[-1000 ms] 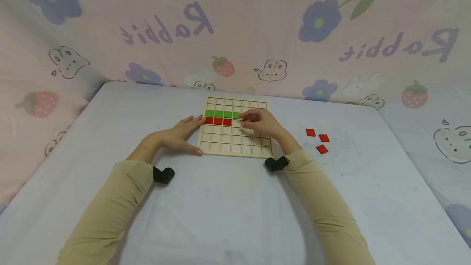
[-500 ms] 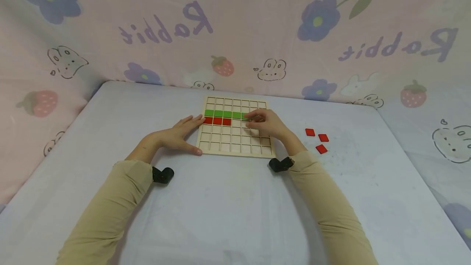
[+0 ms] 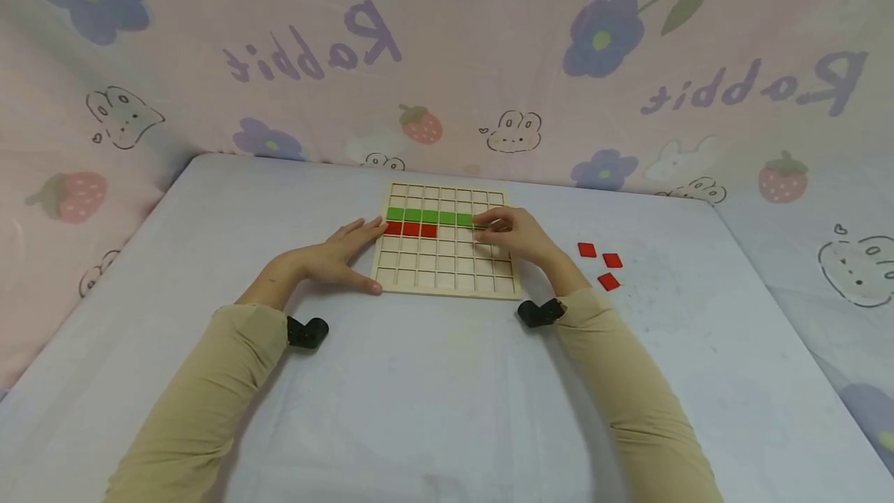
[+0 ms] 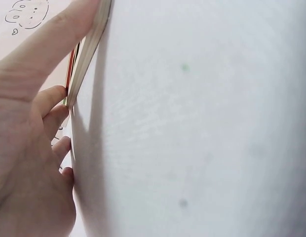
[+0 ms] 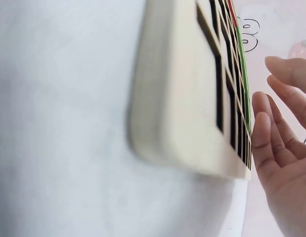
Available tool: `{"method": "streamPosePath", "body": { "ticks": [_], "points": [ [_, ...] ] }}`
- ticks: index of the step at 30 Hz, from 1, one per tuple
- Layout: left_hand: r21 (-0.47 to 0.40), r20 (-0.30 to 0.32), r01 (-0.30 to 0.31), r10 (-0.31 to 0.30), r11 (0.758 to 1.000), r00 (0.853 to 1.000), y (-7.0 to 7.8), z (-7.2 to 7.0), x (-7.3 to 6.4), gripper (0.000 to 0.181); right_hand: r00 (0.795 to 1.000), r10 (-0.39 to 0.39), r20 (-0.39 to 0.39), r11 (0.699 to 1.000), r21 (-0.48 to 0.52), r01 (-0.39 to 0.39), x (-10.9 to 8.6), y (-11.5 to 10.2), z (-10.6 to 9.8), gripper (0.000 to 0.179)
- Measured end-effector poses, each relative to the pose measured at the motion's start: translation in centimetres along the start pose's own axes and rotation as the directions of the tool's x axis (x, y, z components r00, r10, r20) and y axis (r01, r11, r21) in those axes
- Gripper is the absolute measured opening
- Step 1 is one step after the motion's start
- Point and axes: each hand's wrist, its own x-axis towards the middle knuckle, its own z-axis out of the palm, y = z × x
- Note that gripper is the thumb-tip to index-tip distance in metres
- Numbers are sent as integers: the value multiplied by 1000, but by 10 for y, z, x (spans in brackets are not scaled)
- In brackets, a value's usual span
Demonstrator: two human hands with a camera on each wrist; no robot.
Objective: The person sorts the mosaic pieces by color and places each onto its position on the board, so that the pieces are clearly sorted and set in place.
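Note:
A wooden grid board lies on the table, with a row of several green square tiles in its cells. Below that row, three red tiles fill the left cells. My left hand rests at the board's left edge, fingers straight and thumb spread toward the near corner. Over the right end of the green row is my right hand, fingertips at the last tiles and covering some cells. Seen in the right wrist view, the right hand's fingers are loosely bent, with thumb and fingers apart and nothing between them.
Three loose red tiles lie on the white table to the right of the board. Behind the table hangs a printed cloth. Black wrist cameras sit at both sleeves.
My right hand has slid rightward along the green row, uncovering more green tiles. The left hand keeps its place at the board's edge.

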Motion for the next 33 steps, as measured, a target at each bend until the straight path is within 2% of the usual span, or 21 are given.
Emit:
{"method": "streamPosePath", "body": {
  "ticks": [33],
  "points": [
    [-4, 0, -1, 1, 1000, 1000, 4, -1, -2, 111, 998, 26, -56, 1000, -13, -27, -20, 18, -22, 38]
  ]
}}
